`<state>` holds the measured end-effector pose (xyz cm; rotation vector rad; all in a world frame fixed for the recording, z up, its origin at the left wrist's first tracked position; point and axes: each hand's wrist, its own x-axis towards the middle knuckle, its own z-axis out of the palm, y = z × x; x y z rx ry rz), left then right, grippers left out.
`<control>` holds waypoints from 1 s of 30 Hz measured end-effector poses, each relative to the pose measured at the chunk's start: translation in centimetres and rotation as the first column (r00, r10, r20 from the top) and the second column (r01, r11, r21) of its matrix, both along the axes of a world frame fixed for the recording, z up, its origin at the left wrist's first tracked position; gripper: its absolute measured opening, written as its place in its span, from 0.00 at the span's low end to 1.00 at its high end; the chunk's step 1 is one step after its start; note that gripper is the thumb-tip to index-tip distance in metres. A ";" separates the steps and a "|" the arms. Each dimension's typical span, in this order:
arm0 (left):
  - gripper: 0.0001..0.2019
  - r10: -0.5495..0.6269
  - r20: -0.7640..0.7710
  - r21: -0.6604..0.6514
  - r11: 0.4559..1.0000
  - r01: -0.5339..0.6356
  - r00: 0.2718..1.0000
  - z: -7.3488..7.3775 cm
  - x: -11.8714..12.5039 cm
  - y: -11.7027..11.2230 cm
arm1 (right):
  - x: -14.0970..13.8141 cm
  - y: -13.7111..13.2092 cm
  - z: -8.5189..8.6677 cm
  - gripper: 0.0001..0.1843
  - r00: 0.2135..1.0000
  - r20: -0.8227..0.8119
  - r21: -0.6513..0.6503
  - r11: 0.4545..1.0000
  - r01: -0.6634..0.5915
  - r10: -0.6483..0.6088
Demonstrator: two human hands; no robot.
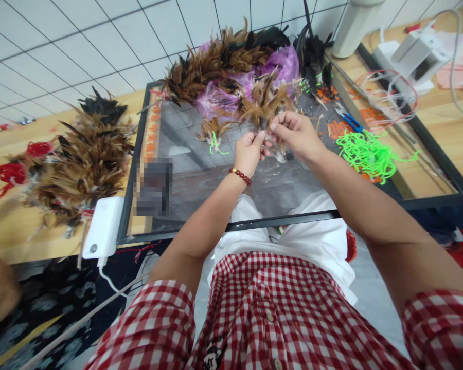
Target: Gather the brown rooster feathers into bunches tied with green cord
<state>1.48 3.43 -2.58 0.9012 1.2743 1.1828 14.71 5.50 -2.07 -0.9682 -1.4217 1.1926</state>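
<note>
My left hand (249, 152), with a red bead bracelet on the wrist, and my right hand (295, 134) meet above a glass tabletop (200, 180). Both pinch the quill ends of a small bunch of brown feathers (264, 105) that fans upward from the fingers. A second small tuft tied with green string (214, 134) lies on the glass to the left of my hands.
A heap of brown and black feathers with a purple plastic bag (250, 69) lies behind my hands. A feather duster bundle (81, 159) and a white power bank (103, 226) sit left. Green string (366, 151), blue scissors (349, 121) and red cord (7, 172) lie around.
</note>
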 end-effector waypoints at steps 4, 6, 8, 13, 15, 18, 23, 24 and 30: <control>0.14 0.067 0.001 0.040 0.997 -0.067 0.998 0.0 0.0 0.2 | 0.4 0.3 -0.3 0.17 1.000 0.006 -0.023 1.000 0.012 -0.012; 0.13 0.099 0.018 0.047 0.994 -0.100 0.995 0.0 -0.1 0.3 | 0.6 0.4 -0.4 0.18 1.000 -0.020 -0.046 0.999 -0.017 0.016; 0.13 0.080 0.038 0.029 0.996 -0.081 0.996 0.1 -0.2 0.2 | 0.6 0.4 -0.3 0.20 0.997 -0.053 -0.054 0.997 -0.058 0.055; 0.15 -0.029 0.084 -0.018 0.999 0.030 0.996 0.5 -0.1 -0.4 | 0.1 0.1 -0.3 0.23 0.995 -0.083 0.012 0.999 -0.045 0.046; 0.16 -0.066 0.094 -0.022 0.997 0.069 0.993 0.6 0.1 -0.6 | -0.1 0.3 -0.6 0.24 0.998 -0.056 0.047 0.999 -0.018 0.021; 0.17 -0.098 0.083 -0.027 0.995 0.100 0.992 0.6 0.1 -0.6 | 0.2 0.9 -1.2 0.24 0.999 0.019 0.114 0.993 0.026 -0.029; 0.15 0.034 0.081 0.014 0.999 -0.035 0.996 0.4 -0.2 0.0 | 2.4 1.5 -1.0 0.23 0.931 0.317 0.252 0.963 0.101 -0.181; 0.15 0.075 0.088 0.024 0.997 -0.078 0.993 0.4 -0.3 0.1 | 3.0 1.5 -0.7 0.23 0.894 0.417 0.252 0.966 0.060 -0.164; 0.17 0.171 0.064 0.008 0.985 -0.172 0.983 0.7 -0.5 0.3 | 4.5 1.0 -0.1 0.17 0.658 0.737 0.051 0.959 -0.277 0.151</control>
